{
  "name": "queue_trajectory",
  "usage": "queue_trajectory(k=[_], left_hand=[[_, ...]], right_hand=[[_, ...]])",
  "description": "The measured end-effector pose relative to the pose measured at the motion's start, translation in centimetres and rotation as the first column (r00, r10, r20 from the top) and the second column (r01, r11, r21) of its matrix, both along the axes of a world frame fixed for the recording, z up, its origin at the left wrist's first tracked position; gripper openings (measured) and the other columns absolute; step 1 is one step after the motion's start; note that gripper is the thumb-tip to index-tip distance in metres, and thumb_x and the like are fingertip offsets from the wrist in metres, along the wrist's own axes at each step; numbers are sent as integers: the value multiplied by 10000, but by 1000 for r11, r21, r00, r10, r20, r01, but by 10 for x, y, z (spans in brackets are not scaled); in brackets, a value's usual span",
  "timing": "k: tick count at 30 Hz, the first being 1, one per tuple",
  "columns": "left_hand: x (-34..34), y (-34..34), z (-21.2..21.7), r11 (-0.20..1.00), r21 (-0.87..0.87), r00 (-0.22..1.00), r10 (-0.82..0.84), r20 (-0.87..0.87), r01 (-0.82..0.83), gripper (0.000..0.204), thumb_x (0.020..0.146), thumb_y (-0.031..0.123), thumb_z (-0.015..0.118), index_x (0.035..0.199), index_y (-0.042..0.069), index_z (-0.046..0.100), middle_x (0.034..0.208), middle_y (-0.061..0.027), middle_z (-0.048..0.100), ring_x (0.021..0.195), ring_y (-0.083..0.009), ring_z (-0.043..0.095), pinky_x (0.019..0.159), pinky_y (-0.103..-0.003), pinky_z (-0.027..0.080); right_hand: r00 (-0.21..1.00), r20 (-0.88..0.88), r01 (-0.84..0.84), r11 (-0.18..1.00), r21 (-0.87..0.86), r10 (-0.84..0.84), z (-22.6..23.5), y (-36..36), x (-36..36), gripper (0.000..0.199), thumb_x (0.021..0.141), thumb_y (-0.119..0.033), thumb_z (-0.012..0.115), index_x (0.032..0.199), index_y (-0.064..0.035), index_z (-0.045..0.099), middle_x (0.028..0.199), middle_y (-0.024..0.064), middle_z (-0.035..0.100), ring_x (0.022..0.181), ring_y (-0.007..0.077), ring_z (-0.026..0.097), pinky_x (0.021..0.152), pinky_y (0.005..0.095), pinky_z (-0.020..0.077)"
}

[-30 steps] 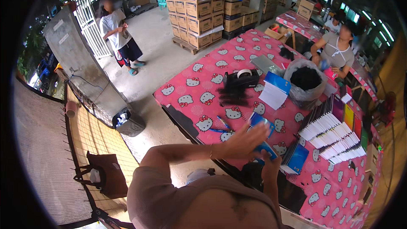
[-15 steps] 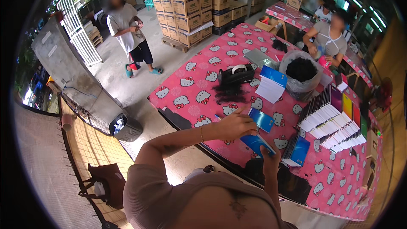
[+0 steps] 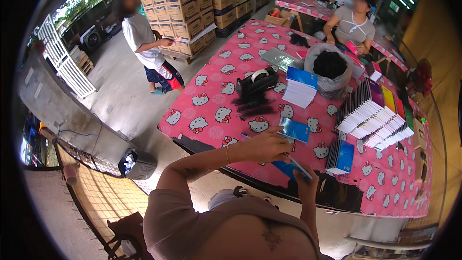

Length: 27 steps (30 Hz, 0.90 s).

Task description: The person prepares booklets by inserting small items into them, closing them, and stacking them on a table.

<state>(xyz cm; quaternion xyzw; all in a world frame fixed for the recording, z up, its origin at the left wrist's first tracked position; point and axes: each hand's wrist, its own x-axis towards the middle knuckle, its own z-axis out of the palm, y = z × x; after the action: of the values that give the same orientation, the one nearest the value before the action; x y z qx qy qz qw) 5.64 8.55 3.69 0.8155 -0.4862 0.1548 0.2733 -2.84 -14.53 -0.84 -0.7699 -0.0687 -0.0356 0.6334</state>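
Note:
My right hand (image 3: 307, 182) grips a thin blue-covered notebook (image 3: 301, 168), its thumb along the near side. The notebook is tilted, with its pale page edge turned up. My left hand (image 3: 268, 146) is bent over the upper end of the same notebook, fingers curled and closed against it; its thumb is hidden. Just beyond the left hand, another blue notebook (image 3: 294, 130) lies flat on the pink table cover (image 3: 211, 108). Right of my hands stands a small stack of blue notebooks (image 3: 340, 156).
Behind are a black tape dispenser (image 3: 256, 83), black strips (image 3: 252, 105), a fanned notebook stack (image 3: 300, 87) and a plastic bag of black material (image 3: 329, 67). Many notebooks (image 3: 373, 115) are piled at right. One person (image 3: 144, 38) stands far left; another (image 3: 353, 24) sits across.
My hands have turned the held notebook more onto its edge. The view has shifted, and the standing person has turned toward the boxes. The seated person now sits more upright.

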Motion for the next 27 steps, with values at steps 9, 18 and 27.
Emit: queue_trajectory(k=[9, 18, 27], left_hand=[[-61, -36, -41, 951, 165, 963, 246, 114, -263, 819, 862, 599, 571, 1432, 25, 439, 1560, -172, 337, 1464, -332, 281, 1104, -647, 250], [-60, -30, -47, 932, 218, 953, 262, 150, -291, 811, 904, 593, 525, 1481, 39, 393, 1548, -174, 360, 1468, -328, 283, 1111, -640, 235], [-58, -29, -44, 963, 96, 966, 246, 76, -253, 881, 903, 629, 472, 1494, -11, 339, 1571, -259, 266, 1445, -382, 304, 1109, -683, 175]], right_hand=[[962, -115, 272, 915, 298, -249, 6, 9, -18, 243, 915, -171, 704, 1076, 11, 687, 827, -1, 601, 751, 60, 514, 674, 231, 424], [949, -80, 314, 909, 273, -304, 9, 20, -8, 260, 914, -180, 713, 1066, 30, 685, 810, -8, 601, 716, 62, 526, 640, 218, 432], [962, -145, 257, 947, 192, -232, 16, 25, -6, 207, 939, -129, 677, 1071, 30, 684, 869, 16, 652, 794, 63, 557, 697, 218, 465]])
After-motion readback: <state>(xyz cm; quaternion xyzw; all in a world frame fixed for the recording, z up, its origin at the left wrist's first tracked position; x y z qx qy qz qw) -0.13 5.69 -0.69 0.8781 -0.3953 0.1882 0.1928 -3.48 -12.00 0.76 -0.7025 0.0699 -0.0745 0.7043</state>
